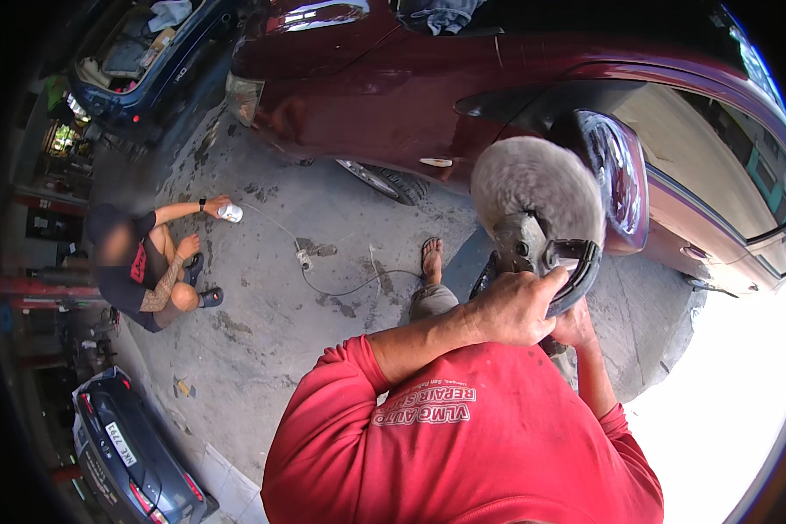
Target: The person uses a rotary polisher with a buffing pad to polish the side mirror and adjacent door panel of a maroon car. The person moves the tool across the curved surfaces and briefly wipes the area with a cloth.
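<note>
The polisher [522,243] is right there in the worker's two fists, its round grey pad [534,175] held out just beyond the knuckles, the nap blurred. From where I'm standing I can't tell whether the pad meets the paint. The left hand [517,307] is clenched on the tool, close behind the metal head and beside the black loop handle [586,258]. The right hand [573,325], tucked in just behind and to the right, is closed round the tool too, partly hidden, so I can't make out which part it has.

Just past the grip on the right is the side mirror [634,188] of a dark red car [367,96], whose flank stretches beyond both hands. Its front wheel [384,181] lies farther out to the left. Left of the grip, a sandalled foot [432,258] rests near a thin grey cable [340,294]. Well off to the left, a seated person [135,275] holds a white can [230,213]; a blue car [135,105] with its back raised stands beyond.
</note>
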Demonstrator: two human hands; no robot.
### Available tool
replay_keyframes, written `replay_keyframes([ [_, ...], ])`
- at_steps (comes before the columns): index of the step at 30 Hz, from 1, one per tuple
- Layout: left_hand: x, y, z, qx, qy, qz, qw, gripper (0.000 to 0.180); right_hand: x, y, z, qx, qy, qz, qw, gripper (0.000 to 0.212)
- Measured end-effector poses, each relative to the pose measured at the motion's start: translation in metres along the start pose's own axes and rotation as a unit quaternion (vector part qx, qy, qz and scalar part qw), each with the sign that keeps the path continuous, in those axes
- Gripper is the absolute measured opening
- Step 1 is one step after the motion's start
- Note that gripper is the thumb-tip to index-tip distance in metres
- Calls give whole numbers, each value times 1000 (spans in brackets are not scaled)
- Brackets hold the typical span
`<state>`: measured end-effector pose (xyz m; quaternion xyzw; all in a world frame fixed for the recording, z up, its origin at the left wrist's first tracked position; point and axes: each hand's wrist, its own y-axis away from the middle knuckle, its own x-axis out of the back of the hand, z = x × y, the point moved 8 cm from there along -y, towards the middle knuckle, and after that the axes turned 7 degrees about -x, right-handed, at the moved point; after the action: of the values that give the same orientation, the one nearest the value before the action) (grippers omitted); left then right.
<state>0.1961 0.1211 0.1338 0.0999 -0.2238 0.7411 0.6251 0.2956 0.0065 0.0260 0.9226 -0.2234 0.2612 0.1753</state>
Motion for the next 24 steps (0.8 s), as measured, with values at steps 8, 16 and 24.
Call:
replay_keyframes([
  [8,98,-67,-44,30,-83,-14,996,32,-15,-120,-34,-29,-75,23,997,92],
  [16,37,-36,-12,80,30,-19,996,38,26,-57,-28,-13,5,-19,1000,87],
  [24,-93,-12,29,87,71,-62,992,59,47,41,31,26,-14,-42,999,81],
])
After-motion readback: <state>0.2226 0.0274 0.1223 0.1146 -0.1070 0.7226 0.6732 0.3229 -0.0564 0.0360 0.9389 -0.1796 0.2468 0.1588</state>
